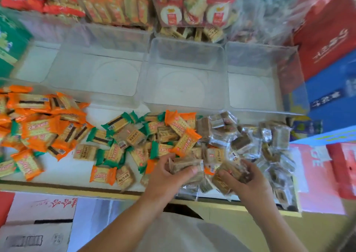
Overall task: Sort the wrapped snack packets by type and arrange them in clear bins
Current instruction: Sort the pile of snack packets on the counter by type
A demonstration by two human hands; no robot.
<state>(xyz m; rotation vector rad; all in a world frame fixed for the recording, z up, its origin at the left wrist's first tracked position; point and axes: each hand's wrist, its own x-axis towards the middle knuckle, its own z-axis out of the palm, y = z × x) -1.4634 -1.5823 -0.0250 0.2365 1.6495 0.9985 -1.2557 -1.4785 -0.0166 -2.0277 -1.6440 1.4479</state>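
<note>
Mixed snack packets lie on a white shelf: orange-wrapped ones at the left, green-wrapped ones in the middle, clear-wrapped brown wafers at the right. My left hand grips a stack of clear-wrapped brown packets. My right hand grips another bunch of clear-wrapped brown packets just beside it. Three clear bins stand behind the pile, left, middle and right, all with bare bottoms.
Behind the bins stand stocked bins of orange packets and round red-and-white snacks. Red and blue gift boxes crowd the right side, a green box the left. Cardboard boxes sit below the shelf's front edge.
</note>
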